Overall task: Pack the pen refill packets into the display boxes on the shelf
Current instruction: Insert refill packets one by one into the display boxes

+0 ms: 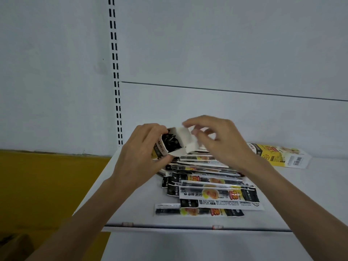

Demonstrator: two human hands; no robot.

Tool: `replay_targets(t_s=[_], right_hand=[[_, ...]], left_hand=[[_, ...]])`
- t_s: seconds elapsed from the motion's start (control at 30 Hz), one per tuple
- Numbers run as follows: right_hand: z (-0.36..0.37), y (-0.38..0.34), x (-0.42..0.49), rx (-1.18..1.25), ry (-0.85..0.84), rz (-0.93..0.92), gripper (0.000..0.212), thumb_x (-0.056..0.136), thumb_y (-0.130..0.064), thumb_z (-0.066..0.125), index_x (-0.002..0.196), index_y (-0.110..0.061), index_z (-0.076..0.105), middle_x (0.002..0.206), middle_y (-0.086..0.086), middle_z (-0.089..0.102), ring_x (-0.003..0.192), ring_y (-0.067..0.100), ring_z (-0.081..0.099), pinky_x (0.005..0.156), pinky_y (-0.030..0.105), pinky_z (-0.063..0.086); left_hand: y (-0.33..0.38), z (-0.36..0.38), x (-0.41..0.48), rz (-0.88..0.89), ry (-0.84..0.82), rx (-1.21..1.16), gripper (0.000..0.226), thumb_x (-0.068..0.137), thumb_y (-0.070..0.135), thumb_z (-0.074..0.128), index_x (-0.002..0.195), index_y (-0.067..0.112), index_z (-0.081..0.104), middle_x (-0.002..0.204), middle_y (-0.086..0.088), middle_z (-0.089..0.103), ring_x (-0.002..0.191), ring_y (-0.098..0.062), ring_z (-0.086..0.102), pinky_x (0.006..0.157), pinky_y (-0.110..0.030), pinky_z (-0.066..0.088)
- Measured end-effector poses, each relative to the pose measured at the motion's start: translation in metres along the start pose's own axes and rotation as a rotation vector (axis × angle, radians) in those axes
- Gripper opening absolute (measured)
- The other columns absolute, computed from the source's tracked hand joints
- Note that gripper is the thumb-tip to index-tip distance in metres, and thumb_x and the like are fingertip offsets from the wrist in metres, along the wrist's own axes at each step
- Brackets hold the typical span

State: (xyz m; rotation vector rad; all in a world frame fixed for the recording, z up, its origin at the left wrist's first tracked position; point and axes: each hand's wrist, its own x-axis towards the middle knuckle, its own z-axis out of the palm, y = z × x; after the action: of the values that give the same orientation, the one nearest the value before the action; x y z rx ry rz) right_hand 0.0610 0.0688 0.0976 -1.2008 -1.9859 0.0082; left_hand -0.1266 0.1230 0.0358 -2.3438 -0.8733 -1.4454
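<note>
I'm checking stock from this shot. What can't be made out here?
Head view, open box: how full it is; the left hand wraps it, interior dark.
Head view, right hand: whether it pinches the flap; fingertips blurred.
Head view, loose packets: their count; they overlap, right forearm covers some.
Head view, second box: print too small.

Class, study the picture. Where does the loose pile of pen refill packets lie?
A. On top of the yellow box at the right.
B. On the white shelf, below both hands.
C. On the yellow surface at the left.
B: the packets lie fanned on the shelf, below the left hand gripping the open box and the right hand; the yellow box bears nothing.
</note>
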Motion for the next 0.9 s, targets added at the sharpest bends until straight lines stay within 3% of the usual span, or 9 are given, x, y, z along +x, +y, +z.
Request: replay_targets(t_s=[0.07,0.17,0.27,0.37,0.47,0.6,0.67,0.73,0.9], right_hand=[[-0.005,0.018,-0.005,-0.092,0.048,0.119,0.023,0.090,-0.007,0.054,0.105,-0.016,0.068,0.090,-0.013,0.063,0.074,-0.009,0.055,0.068,0.003,0.043],[-0.007,0.050,-0.019,-0.300,-0.253,0.323,0.019,0.088,-0.014,0.059,0.104,-0.018,0.068,0.095,-0.006,0.066,0.076,0.001,0.055,0.074,0.013,0.045],[0.001,0.070,-0.038,-0.269,-0.442,0.440,0.027,0.085,-0.025,0.064,0.112,-0.021,0.065,0.112,-0.002,0.065,0.096,0.009,0.057,0.085,0.024,0.043],[0.006,0.073,-0.046,-0.214,-0.385,0.385,0.029,0.084,-0.030,0.065,0.111,-0.021,0.066,0.114,-0.005,0.065,0.098,0.005,0.055,0.084,0.023,0.041],[0.003,0.065,-0.047,-0.166,-0.328,0.268,0.023,0.079,-0.036,0.069,0.099,-0.025,0.069,0.099,-0.014,0.064,0.091,0.002,0.055,0.079,0.021,0.041],[0.005,0.059,-0.047,-0.086,-0.628,0.235,0.029,0.072,-0.041,0.075,0.097,-0.027,0.068,0.091,-0.013,0.066,0.082,-0.003,0.058,0.069,0.011,0.045],[0.009,0.065,-0.044,-0.080,-0.656,0.239,0.025,0.075,-0.033,0.075,0.097,-0.023,0.069,0.083,-0.012,0.065,0.071,-0.005,0.057,0.063,0.010,0.042],[0.007,0.070,-0.039,-0.039,-0.643,0.264,0.019,0.078,-0.027,0.073,0.095,-0.020,0.069,0.077,-0.013,0.063,0.065,-0.005,0.056,0.061,0.011,0.042],[-0.001,0.084,-0.025,0.045,-0.580,0.258,0.006,0.083,-0.026,0.067,0.086,-0.022,0.064,0.078,-0.009,0.063,0.073,0.005,0.058,0.068,0.018,0.046]], left_hand=[[-0.001,-0.001,0.002,-0.010,-0.016,0.017,0.046,0.072,0.039,0.064,0.109,0.016,0.049,0.105,-0.008,0.059,0.096,-0.016,0.049,0.073,-0.020,0.041],[-0.001,0.000,0.005,-0.029,-0.031,0.014,0.048,0.071,0.038,0.070,0.108,0.012,0.055,0.105,-0.009,0.058,0.095,-0.017,0.050,0.073,-0.023,0.041],[0.001,0.001,0.007,-0.072,-0.013,-0.011,0.045,0.072,0.041,0.069,0.104,0.012,0.057,0.104,-0.007,0.058,0.092,-0.018,0.052,0.071,-0.023,0.042],[0.003,0.003,0.007,-0.058,0.002,-0.005,0.043,0.073,0.047,0.060,0.096,0.011,0.056,0.105,-0.007,0.059,0.092,-0.019,0.054,0.070,-0.024,0.045],[0.002,0.002,0.008,-0.032,0.035,0.025,0.043,0.072,0.048,0.062,0.089,0.010,0.054,0.105,-0.008,0.062,0.093,-0.021,0.056,0.069,-0.025,0.046],[0.005,-0.002,0.020,-0.088,0.127,0.054,0.052,0.069,0.054,0.066,0.086,0.007,0.053,0.096,-0.010,0.062,0.085,-0.023,0.054,0.063,-0.023,0.041],[0.009,-0.002,0.026,-0.129,0.177,0.074,0.056,0.068,0.056,0.068,0.086,0.005,0.053,0.090,-0.012,0.058,0.080,-0.022,0.050,0.062,-0.019,0.034],[0.011,-0.001,0.031,-0.203,0.228,0.059,0.058,0.067,0.054,0.069,0.086,0.001,0.055,0.089,-0.015,0.055,0.078,-0.020,0.047,0.062,-0.014,0.030],[0.015,-0.009,0.045,-0.506,0.305,-0.034,0.054,0.066,0.045,0.075,0.095,0.004,0.053,0.104,-0.016,0.049,0.083,-0.012,0.041,0.065,0.006,0.029]])
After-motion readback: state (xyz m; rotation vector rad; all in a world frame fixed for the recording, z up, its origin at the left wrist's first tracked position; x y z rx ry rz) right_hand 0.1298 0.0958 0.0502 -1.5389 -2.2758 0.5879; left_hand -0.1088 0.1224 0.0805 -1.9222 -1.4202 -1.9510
